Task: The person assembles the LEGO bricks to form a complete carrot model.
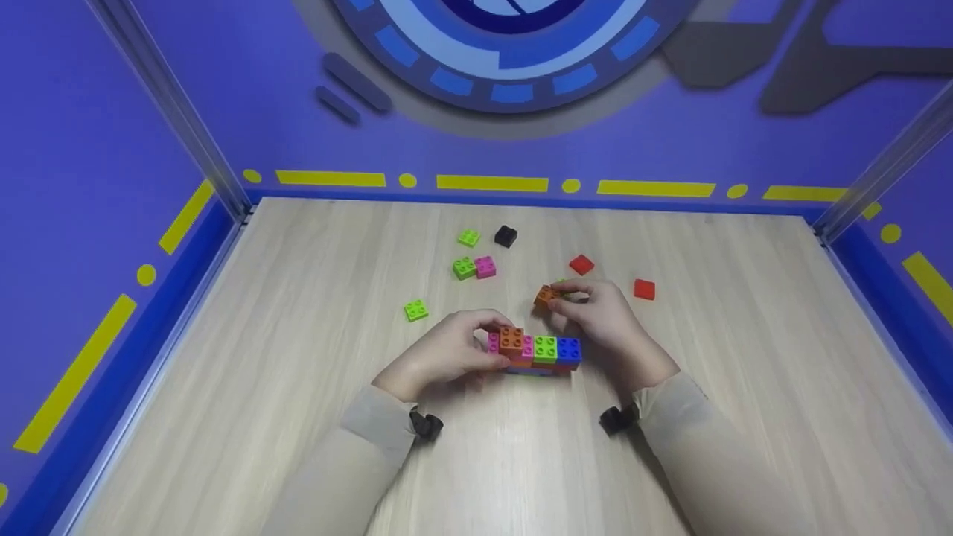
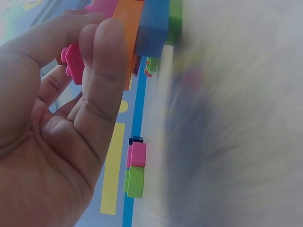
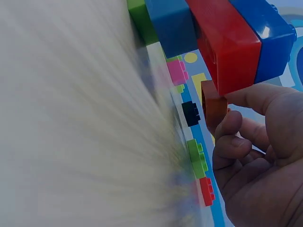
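My left hand [image 1: 447, 348] grips the left end of a built stack of toy bricks [image 1: 546, 348], thumb on the near side and fingers behind. Pink, lime green and blue bricks line its upper row, and an orange brick [image 1: 511, 339] sits on top towards the left. Layers of orange, blue and green show from below in the left wrist view. Just beyond the stack, my right hand [image 1: 601, 318] pinches a separate orange brick [image 1: 544, 297] between thumb and fingers. In the right wrist view this orange brick [image 3: 214, 108] appears below the stack's red end brick [image 3: 232, 52].
Loose bricks lie farther back on the wooden table [image 1: 313, 417]: lime green [image 1: 468, 237], black [image 1: 505, 236], green [image 1: 464, 268] beside pink [image 1: 485, 267], and two red [image 1: 581, 264]. Another lime brick [image 1: 415, 310] lies left. A green one is mostly hidden behind my right hand. Blue panels surround the table.
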Demonstrator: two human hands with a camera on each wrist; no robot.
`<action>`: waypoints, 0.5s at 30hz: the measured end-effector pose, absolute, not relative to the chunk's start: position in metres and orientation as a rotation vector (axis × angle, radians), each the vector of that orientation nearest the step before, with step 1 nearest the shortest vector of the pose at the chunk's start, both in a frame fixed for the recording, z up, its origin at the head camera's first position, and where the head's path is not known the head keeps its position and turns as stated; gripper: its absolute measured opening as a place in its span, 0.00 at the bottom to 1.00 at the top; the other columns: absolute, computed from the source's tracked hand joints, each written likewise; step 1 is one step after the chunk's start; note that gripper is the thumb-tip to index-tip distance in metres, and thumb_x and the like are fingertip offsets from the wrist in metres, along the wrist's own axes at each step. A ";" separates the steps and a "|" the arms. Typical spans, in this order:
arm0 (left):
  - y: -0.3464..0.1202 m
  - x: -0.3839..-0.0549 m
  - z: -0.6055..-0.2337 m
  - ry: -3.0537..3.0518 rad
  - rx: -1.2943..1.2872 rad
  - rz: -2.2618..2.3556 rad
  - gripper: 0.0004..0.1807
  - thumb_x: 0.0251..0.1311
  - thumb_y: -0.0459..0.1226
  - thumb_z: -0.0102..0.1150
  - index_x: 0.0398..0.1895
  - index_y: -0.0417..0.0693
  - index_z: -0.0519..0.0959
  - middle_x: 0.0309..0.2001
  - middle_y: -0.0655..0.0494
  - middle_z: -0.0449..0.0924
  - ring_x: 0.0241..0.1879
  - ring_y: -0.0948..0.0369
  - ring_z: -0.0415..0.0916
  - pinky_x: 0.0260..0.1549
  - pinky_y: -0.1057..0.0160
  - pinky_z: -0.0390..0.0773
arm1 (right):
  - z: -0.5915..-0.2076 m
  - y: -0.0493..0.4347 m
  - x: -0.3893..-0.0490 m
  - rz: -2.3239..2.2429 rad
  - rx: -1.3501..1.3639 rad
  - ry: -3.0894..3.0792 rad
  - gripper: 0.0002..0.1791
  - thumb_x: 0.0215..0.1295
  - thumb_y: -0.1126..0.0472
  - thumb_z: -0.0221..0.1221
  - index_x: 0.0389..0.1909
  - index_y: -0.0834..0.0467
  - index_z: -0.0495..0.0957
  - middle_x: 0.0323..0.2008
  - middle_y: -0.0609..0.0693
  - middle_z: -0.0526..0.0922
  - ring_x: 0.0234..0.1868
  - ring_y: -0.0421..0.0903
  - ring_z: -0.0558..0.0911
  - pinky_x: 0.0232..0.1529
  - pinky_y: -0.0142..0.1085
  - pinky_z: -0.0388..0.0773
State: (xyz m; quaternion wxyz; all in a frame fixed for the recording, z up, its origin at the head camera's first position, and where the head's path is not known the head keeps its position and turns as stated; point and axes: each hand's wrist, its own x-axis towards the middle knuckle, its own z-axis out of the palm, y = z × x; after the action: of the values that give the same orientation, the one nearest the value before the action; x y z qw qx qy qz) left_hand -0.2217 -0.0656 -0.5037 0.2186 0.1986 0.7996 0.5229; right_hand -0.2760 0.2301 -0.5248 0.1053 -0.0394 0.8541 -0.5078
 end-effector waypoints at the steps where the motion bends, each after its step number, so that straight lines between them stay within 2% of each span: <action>1: -0.066 -0.222 -0.504 2.223 0.554 1.441 0.24 0.70 0.35 0.78 0.67 0.58 0.86 0.68 0.46 0.83 0.30 0.55 0.89 0.30 0.56 0.91 | -0.524 0.231 -0.275 -1.503 -0.121 2.523 0.23 0.78 0.50 0.71 0.68 0.53 0.88 0.65 0.56 0.88 0.65 0.54 0.81 0.57 0.36 0.79; 6: -0.065 -0.222 -0.505 2.273 0.577 1.397 0.24 0.70 0.36 0.78 0.67 0.57 0.86 0.69 0.47 0.84 0.32 0.59 0.88 0.33 0.60 0.89 | -0.520 0.233 -0.270 -1.496 -0.143 2.572 0.22 0.77 0.51 0.71 0.66 0.53 0.89 0.64 0.56 0.88 0.58 0.53 0.78 0.49 0.37 0.76; 8: -0.065 -0.222 -0.505 2.275 0.581 1.393 0.24 0.70 0.36 0.78 0.67 0.58 0.86 0.68 0.48 0.84 0.32 0.60 0.87 0.33 0.62 0.88 | -0.516 0.233 -0.268 -1.515 -0.132 2.559 0.21 0.77 0.53 0.70 0.65 0.53 0.90 0.63 0.56 0.87 0.55 0.54 0.77 0.49 0.38 0.75; 15: -0.064 -0.222 -0.504 2.306 0.556 1.384 0.24 0.69 0.37 0.79 0.67 0.60 0.86 0.67 0.50 0.85 0.35 0.60 0.85 0.31 0.63 0.84 | -0.498 0.235 -0.264 -1.610 -0.025 2.416 0.19 0.77 0.53 0.70 0.65 0.50 0.89 0.63 0.55 0.81 0.63 0.54 0.73 0.61 0.43 0.73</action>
State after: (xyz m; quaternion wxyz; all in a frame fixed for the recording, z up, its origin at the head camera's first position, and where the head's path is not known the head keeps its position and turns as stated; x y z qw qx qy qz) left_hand -0.2222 -0.0645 -0.5036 0.1966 0.1985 0.8233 0.4940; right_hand -0.2638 0.2354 -0.4978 0.1190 -0.0085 0.8262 -0.5506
